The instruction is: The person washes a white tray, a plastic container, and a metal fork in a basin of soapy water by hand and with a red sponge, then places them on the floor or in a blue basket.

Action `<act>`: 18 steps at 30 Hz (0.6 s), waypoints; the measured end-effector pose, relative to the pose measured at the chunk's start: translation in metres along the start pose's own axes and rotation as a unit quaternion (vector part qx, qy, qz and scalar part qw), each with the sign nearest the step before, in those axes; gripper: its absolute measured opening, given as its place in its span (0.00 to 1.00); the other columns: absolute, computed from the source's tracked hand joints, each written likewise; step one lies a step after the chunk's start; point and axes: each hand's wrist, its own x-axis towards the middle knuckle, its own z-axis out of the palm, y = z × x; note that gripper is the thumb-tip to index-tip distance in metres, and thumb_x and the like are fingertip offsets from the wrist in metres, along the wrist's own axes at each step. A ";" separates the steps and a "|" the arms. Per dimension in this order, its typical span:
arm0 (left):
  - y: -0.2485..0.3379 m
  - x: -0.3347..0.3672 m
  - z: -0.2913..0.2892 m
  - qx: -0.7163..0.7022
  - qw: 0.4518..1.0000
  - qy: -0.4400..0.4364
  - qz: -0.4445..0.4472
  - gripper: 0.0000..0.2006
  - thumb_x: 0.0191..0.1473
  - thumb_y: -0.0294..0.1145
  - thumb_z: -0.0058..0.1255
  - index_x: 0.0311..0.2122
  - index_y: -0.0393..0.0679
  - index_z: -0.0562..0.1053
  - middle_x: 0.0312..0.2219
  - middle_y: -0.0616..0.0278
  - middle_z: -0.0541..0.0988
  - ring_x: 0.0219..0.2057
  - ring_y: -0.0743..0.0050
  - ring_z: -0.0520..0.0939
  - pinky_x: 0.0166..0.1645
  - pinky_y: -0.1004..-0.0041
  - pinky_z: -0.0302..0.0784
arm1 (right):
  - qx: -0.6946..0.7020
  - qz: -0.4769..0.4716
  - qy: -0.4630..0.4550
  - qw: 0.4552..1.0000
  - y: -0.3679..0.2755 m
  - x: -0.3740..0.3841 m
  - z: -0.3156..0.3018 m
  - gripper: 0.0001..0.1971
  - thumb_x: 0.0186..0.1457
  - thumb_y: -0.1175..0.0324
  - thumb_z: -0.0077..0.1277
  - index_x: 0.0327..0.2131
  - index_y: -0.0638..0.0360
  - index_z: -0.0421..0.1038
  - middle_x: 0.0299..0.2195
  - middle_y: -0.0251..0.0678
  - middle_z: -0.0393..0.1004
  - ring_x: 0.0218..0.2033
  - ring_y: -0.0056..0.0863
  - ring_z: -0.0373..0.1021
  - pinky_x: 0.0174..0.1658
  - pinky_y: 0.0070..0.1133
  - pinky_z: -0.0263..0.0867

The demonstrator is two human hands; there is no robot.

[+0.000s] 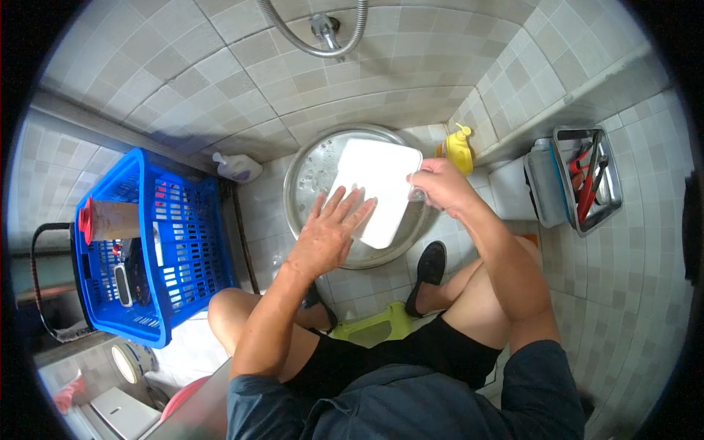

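Over a round metal basin on the floor, a white flat rectangular piece with rounded corners is held at a tilt. I cannot tell whether it is a board, a lid or a shallow container. My right hand grips its right edge, thumb and fingers closed. Beside those fingertips shows a small clear, shiny spot that I cannot make out. My left hand has its fingers spread, their tips against the lower left of the white surface. Suds and water droplets show inside the basin, behind the piece.
At left stands a blue plastic basket holding a red-lidded jar. A white bottle and a yellow pump bottle flank the basin. A metal tray of red-handled tools is at right. A shower hose hangs ahead; a green stool is below.
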 end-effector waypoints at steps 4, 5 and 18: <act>-0.009 -0.017 0.000 -0.126 0.978 -0.109 -0.123 0.34 0.52 0.41 0.60 0.64 0.50 0.62 0.62 0.49 0.66 0.65 0.46 0.63 0.68 0.49 0.58 | -0.393 -0.269 0.151 0.866 -0.002 0.003 0.013 0.11 0.48 0.64 0.52 0.30 0.62 0.74 0.28 0.52 0.76 0.31 0.51 0.74 0.34 0.41 0.68; -0.017 -0.023 0.000 -0.147 0.960 -0.166 -0.169 0.33 0.52 0.42 0.59 0.63 0.49 0.63 0.62 0.49 0.66 0.65 0.46 0.63 0.67 0.50 0.59 | -0.463 -0.305 0.168 0.815 -0.003 0.002 0.018 0.10 0.48 0.65 0.50 0.29 0.63 0.73 0.28 0.53 0.75 0.31 0.52 0.73 0.35 0.42 0.68; -0.080 -0.047 -0.059 -0.200 0.904 0.085 -0.369 0.18 0.53 0.36 0.53 0.49 0.42 0.76 0.40 0.43 0.81 0.42 0.42 0.81 0.48 0.54 0.77 | -0.571 -0.225 -0.211 0.761 -0.054 0.033 0.067 0.12 0.54 0.59 0.56 0.33 0.58 0.74 0.34 0.45 0.77 0.36 0.45 0.73 0.40 0.38 0.68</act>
